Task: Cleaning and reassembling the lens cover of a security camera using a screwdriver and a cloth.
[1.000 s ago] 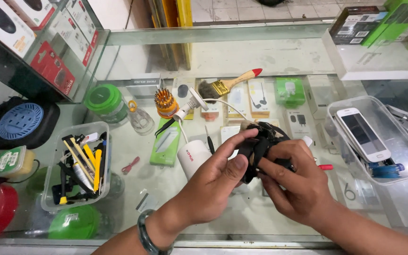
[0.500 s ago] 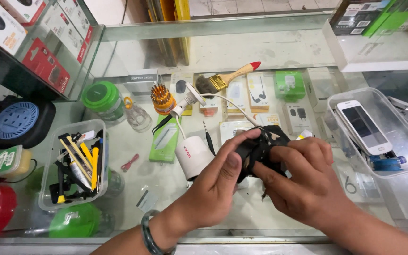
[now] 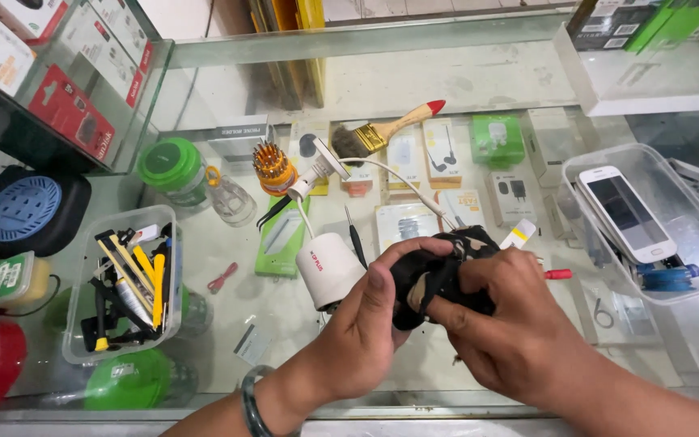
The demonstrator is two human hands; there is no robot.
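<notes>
Black handheld device (image 3: 438, 271), over the glass counter (image 3: 463, 89) beside the white cylindrical lamp (image 3: 327, 269): left hand (image 3: 366, 336) and right hand (image 3: 511, 328) clamped on it, grip shifted lower and tighter than a second ago, work ongoing

Matt black device (image 3: 438, 275), seemingly plastic; glossy glass counter (image 3: 463, 73); wooden-handled brush (image 3: 382, 133).

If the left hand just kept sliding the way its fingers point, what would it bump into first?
Its fingers aim up and right, so the left hand would first press further into the black cloth it already grips, with the right hand just behind. Depth is hard to judge.
</notes>
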